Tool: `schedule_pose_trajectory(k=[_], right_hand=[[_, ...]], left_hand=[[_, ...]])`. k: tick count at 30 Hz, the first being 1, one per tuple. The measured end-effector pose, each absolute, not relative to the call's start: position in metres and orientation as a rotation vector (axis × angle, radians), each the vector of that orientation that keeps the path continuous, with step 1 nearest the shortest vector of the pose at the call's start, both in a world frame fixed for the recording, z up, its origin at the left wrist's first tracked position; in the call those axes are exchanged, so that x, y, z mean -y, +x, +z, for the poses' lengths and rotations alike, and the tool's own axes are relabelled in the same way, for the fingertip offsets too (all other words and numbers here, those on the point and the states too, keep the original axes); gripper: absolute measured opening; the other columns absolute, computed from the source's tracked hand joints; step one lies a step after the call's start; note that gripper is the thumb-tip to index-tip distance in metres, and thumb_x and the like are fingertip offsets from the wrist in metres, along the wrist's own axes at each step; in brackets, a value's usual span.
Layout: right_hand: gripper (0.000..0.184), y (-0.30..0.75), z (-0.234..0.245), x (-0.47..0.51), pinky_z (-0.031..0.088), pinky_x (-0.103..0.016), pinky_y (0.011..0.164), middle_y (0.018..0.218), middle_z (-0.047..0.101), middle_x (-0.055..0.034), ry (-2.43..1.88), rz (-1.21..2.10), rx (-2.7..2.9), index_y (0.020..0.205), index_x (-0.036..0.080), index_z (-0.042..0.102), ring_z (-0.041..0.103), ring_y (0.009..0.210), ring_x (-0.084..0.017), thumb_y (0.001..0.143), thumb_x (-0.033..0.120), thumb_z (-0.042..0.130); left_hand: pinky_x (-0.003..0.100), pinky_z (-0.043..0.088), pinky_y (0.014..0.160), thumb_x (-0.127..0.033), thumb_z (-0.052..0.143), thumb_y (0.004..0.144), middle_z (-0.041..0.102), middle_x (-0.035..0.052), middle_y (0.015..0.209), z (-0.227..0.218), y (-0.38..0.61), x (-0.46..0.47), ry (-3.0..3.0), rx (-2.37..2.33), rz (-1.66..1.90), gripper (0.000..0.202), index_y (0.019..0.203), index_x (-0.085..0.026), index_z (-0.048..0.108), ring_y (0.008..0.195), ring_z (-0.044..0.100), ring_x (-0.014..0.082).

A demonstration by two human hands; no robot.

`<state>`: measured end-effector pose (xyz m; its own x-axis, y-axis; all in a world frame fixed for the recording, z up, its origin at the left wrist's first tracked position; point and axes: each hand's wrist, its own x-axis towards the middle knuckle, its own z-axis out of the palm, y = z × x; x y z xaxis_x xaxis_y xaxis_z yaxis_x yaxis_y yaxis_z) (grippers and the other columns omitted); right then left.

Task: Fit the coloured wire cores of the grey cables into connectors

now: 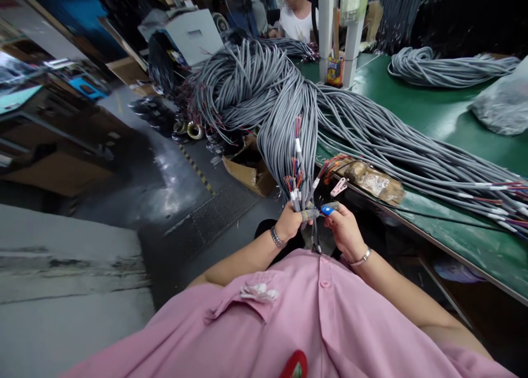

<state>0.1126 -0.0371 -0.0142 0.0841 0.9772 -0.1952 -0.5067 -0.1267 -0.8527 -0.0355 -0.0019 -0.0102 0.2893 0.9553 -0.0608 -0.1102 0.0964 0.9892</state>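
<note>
My left hand (291, 223) is closed around the ends of several grey cables (289, 138), with grey covering on its thumb. Thin coloured wires (293, 173) fan out from white-banded cable ends just above that hand. Close beside it, my right hand (343, 227) pinches a small blue object (328, 209), whose exact kind I cannot make out. Its tip meets dark wire ends near my left thumb. One cable end (315, 183) with a white band and orange-red wires leans to the right above the blue object.
More grey cables (396, 130) stretch across the green table (371, 92). At its near edge are a pink clip (339, 187) and a taped block (373, 181). A cardboard box (251, 171) stands on the floor below. Another person (299, 20) sits beyond the cable pile.
</note>
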Motion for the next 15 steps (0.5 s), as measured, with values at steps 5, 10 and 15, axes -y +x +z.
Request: schedule_pose_trajectory(k=[5, 10, 15], right_hand=[[0.014, 0.124, -0.021, 0.034, 0.037, -0.021, 0.05, 0.058, 0.052, 0.0058, -0.912, 1.455, 0.52, 0.072, 0.019, 0.062, 0.043, 0.051, -0.007, 0.071, 0.027, 0.074], [0.032, 0.143, -0.038, 0.019, 0.044, -0.021, 0.051, 0.075, 0.062, 0.0004, -0.893, 1.473, 0.444, 0.082, 0.019, 0.065, 0.05, 0.056, -0.008, 0.078, 0.051, 0.067], [0.048, 0.154, -0.036, -0.004, 0.048, -0.023, 0.054, 0.085, 0.066, -0.0032, -0.858, 1.623, 0.589, 0.091, 0.019, 0.067, 0.055, 0.063, -0.011, 0.075, 0.064, 0.063]], left_hand=[[0.021, 0.034, 0.04, -0.026, 0.077, 0.061, 0.053, -0.0022, 0.046, -0.003, -0.042, -0.008, 1.071, -0.899, 0.962, 0.026, 0.055, -0.013, 0.056, 0.038, 0.045, 0.0075], [0.021, 0.036, 0.038, -0.023, 0.079, 0.055, 0.052, -0.0031, 0.045, 0.006, -0.047, -0.022, 1.015, -0.815, 0.815, 0.026, 0.059, -0.012, 0.057, 0.035, 0.046, 0.0078], [0.019, 0.032, 0.035, -0.02, 0.078, 0.056, 0.052, -0.0023, 0.047, 0.009, -0.041, -0.035, 1.065, -0.701, 0.671, 0.022, 0.059, -0.01, 0.058, 0.034, 0.046, 0.0075]])
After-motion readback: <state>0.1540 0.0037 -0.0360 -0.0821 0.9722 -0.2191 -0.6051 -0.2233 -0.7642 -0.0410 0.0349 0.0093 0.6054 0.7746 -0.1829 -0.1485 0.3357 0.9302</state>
